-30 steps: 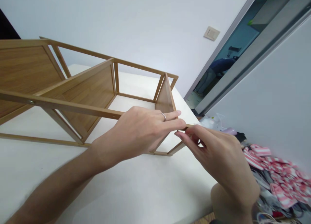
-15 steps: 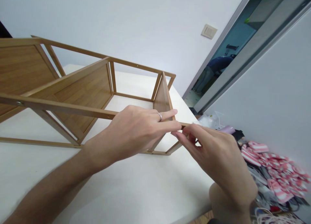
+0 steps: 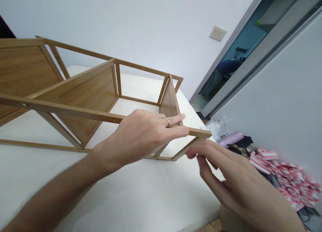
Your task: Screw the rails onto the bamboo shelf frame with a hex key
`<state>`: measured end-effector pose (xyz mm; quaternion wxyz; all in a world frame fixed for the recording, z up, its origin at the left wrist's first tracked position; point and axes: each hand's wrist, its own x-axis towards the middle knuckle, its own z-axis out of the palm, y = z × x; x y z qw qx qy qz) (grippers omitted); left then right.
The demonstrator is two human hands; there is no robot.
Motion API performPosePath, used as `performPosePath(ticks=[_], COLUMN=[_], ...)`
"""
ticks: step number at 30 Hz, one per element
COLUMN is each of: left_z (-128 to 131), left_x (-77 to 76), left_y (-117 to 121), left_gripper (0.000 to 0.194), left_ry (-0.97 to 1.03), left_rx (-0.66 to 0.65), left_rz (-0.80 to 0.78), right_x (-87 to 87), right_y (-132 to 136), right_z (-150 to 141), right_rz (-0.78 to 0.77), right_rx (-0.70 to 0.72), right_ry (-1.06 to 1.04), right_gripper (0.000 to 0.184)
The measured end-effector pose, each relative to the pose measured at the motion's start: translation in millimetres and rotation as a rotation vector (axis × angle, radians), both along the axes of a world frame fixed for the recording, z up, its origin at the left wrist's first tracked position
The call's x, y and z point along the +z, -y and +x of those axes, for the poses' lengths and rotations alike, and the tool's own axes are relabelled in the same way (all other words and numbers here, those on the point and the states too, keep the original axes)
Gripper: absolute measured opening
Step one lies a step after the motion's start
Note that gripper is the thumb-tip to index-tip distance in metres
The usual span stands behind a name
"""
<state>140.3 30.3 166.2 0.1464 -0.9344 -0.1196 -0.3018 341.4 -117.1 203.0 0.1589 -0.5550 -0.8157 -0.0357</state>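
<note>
A wooden shelf frame with slatless panel shelves lies on its side on the white table. My left hand, a ring on one finger, is closed over the upper near rail of the shelf close to its right end. Its thumb is hidden behind the rail. Just below that rail's end, my right hand hovers with bent fingers slightly apart. Nothing shows between its fingertips. The right-hand end panel stands upright just beyond my left fingers.
A light switch is on the wall behind. To the right, a doorway opens beside a white door, with a bent-over person beyond. Red-and-white striped cloth and a purple roll lie past the table edge.
My right hand has come off the rail's end and moved down and to the right, uncovering that end. My left hand keeps its hold in nearly the same place.
</note>
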Motion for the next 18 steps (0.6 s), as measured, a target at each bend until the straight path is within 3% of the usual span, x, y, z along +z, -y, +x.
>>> performPosePath(ticks=[6, 12, 18], left_z=[0.9, 1.5, 1.9], left_x=[0.0, 1.1, -0.2], left_y=[0.3, 1.2, 0.4], left_gripper=[0.025, 0.027, 0.028], left_ry=[0.008, -0.001, 0.012], left_rx=[0.002, 0.014, 0.014], left_rz=[0.002, 0.027, 0.05], right_x=[1.7, -0.3, -4.3], right_y=[8.2, 12.4, 3.4], right_z=[0.2, 7.1, -1.2], right_rz=[0.012, 0.246, 0.259], right_rx=[0.085, -0.049, -0.105], right_ry=[-0.014, 0.038, 0.026], right_gripper=[0.034, 0.023, 0.019])
